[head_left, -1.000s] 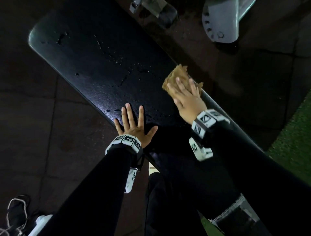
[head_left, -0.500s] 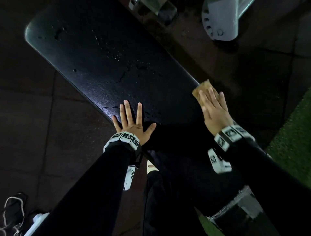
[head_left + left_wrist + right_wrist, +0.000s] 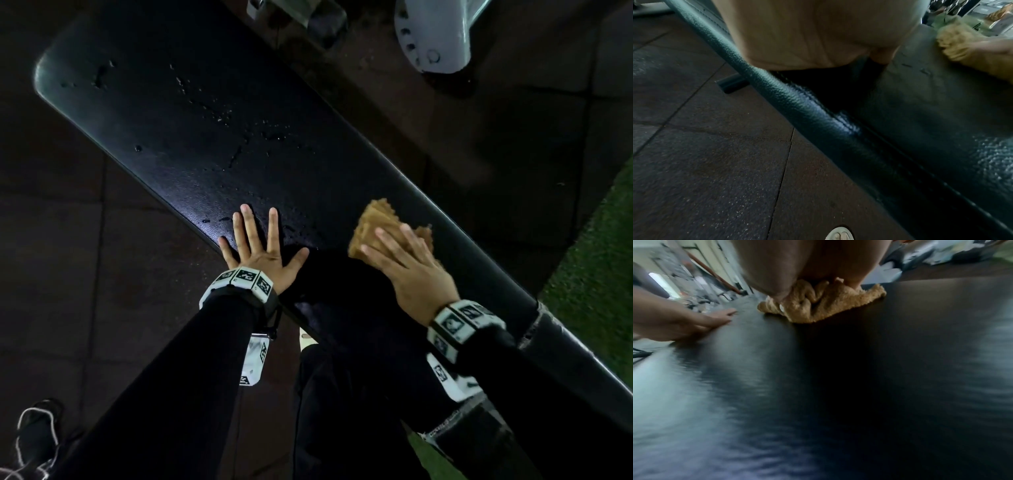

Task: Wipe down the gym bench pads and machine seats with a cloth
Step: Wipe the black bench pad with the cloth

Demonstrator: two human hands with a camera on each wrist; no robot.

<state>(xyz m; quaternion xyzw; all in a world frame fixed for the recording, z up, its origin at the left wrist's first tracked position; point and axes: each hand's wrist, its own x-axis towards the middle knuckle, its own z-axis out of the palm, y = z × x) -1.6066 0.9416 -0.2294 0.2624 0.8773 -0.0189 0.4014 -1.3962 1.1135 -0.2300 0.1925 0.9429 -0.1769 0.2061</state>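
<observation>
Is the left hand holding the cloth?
No, the left hand lies flat on the bench pad; the right hand presses the cloth.

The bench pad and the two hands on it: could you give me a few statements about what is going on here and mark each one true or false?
1. The right hand presses a tan cloth onto the black bench pad. True.
2. The left hand holds a spray bottle. False: it holds nothing and lies flat on the pad with fingers spread.
3. Droplets show on the pad beyond the hands. True.
4. The cloth lies on the floor beside the bench. False: it is on the pad, under the right hand's fingers.
5. The two hands overlap on the cloth. False: they are apart, and only the right hand touches the cloth.
</observation>
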